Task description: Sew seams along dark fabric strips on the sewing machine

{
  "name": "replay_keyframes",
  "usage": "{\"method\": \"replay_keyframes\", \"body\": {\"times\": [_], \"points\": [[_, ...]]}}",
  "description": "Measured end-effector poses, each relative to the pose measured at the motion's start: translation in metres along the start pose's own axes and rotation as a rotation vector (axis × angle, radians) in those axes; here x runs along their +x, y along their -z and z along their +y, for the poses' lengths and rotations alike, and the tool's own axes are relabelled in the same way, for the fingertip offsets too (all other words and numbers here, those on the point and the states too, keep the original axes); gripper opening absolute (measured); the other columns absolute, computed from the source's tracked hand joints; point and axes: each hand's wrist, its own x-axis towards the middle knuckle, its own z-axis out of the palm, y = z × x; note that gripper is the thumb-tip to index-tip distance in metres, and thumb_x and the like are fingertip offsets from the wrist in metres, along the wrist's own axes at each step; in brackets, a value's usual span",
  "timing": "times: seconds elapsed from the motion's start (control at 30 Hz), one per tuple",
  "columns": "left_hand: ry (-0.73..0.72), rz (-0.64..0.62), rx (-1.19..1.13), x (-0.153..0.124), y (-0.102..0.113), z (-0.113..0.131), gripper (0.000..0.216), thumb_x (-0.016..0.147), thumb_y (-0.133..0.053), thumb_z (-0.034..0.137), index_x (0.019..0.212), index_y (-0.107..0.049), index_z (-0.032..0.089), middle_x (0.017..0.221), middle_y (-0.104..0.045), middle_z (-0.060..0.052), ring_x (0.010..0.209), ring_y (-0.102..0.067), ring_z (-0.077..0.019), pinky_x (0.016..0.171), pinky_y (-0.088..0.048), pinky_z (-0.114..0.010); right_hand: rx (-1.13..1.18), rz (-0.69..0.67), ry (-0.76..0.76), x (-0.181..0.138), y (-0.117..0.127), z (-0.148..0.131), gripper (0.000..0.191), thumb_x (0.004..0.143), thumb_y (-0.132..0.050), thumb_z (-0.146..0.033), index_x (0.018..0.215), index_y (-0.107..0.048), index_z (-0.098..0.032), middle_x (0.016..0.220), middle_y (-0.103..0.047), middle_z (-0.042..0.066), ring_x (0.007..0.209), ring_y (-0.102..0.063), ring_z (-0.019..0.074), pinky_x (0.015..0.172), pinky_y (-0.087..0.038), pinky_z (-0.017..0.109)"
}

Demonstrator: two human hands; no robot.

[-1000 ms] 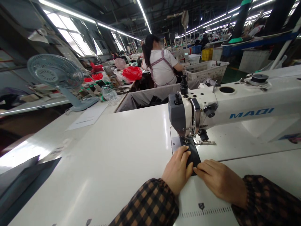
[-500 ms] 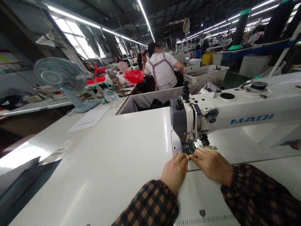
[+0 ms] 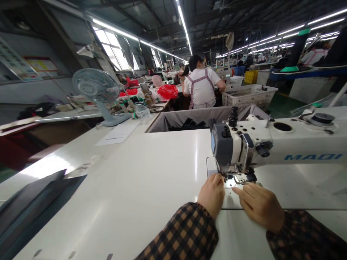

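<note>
A white sewing machine (image 3: pixel 271 144) with a dark grey head stands on the pale worktable. At the left of its needle area is my left hand (image 3: pixel 213 193), its fingers bent and pressed together. Whatever it pinches, if anything, is hidden behind the fingers. My right hand (image 3: pixel 261 204) rests to the right, just in front of the shiny needle plate (image 3: pixel 230 183). Its index finger stretches toward the plate, and I see nothing in that hand. The two hands are apart. Dark flat pieces (image 3: pixel 40 202) lie in a stack on the table at the left.
Beyond the table, a grey cloth-lined bin (image 3: pixel 176 121) holds dark pieces. A fan (image 3: pixel 99 90) and a paper sheet (image 3: pixel 118 133) are at the back left. A person (image 3: pixel 202 85) sits ahead beside a white basket (image 3: pixel 248 95).
Both hands were together at a dark piece under the presser foot. Now they have parted, the needle plate shows, and the dark piece is out of sight there. The view has swung left.
</note>
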Motion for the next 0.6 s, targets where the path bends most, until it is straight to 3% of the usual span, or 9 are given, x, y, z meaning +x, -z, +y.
{"method": "replay_keyframes", "body": {"times": [0.1,0.33,0.5,0.6], "points": [[0.020,0.009,0.009,-0.004,0.000,0.002,0.021,0.083,-0.037,0.011,0.100,-0.049,0.013,0.096,-0.053,-0.007,0.095,-0.049,-0.0189,0.082,-0.047,-0.035,-0.041,0.068,-0.035,-0.005,-0.002,-0.001,0.021,0.083,-0.045,-0.013,0.098,-0.059,-0.018,0.060,-0.049,-0.002,0.059,-0.046,0.0131,0.062,-0.032,0.030],[0.075,0.010,0.044,-0.016,0.003,0.017,0.022,0.082,-0.039,0.015,0.101,-0.049,0.012,0.096,-0.052,-0.007,0.093,-0.048,-0.0195,0.080,-0.046,-0.035,-0.039,0.066,-0.007,-0.017,-0.009,0.002,0.017,0.082,-0.049,-0.015,0.093,-0.062,-0.020,0.060,-0.052,-0.002,0.060,-0.050,0.0119,0.065,-0.034,0.029],[0.166,0.050,0.091,-0.012,0.012,-0.004,0.033,0.083,-0.038,0.023,0.114,-0.043,0.012,0.114,-0.048,-0.010,0.108,-0.041,-0.0239,0.096,-0.033,-0.047,-0.052,0.025,0.029,-0.023,-0.013,0.003,0.020,0.085,-0.048,-0.019,0.099,-0.061,-0.022,0.058,-0.052,-0.003,0.054,-0.050,0.0099,0.061,-0.034,0.029],[0.206,0.076,0.116,-0.028,0.024,-0.013,0.037,0.082,-0.038,0.022,0.118,-0.042,0.014,0.125,-0.042,-0.009,0.117,-0.034,-0.0253,0.099,-0.030,-0.048,-0.049,0.002,0.046,-0.038,-0.012,-0.001,0.024,0.086,-0.048,-0.024,0.107,-0.057,-0.022,0.058,-0.052,-0.003,0.050,-0.047,0.0093,0.059,-0.034,0.028]]}}
